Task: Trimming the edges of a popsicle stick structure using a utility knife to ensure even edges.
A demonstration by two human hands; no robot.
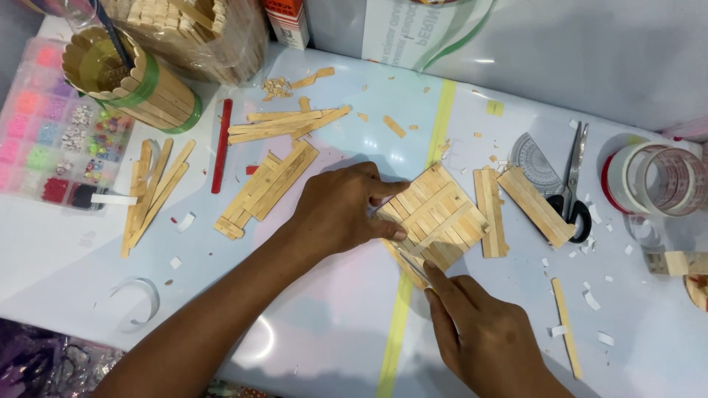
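your left hand (pixel 335 210) lies flat over the nine o'clock edge of the wooden stick panel (pixel 435 217), thumb and forefinger spread along two of its sides and pressing it onto the counter (pixel 310 317). the panel sits near the middle of the counter, turned like a diamond, just over the yellow tape line (pixel 441 118) that runs from twelve to six o'clock. your right hand (pixel 483 332) comes in from five o'clock with thumb and forefinger pinched on a thin blade (pixel 414 267), its tip touching the panel's lower edge at about seven o'clock; what kind of blade it is i cannot tell.

to do this well, it seems wise to keep the left fingers clear of the line the blade follows, since they rest just beside it. press the panel down evenly so the glued sticks do not shift against each other. draw the blade lightly along the edge rather than forcing it, because thin sticks likely split along the grain.

two more joined stick pieces (pixel 490 210) lie at three o'clock of the panel, with scissors (pixel 574 180) and a clear protractor (pixel 535 158) beyond them. tape rolls (pixel 656 180) stand at the far three o'clock edge. loose sticks (pixel 151 191) and a stick cup (pixel 122 77) lie toward ten o'clock.
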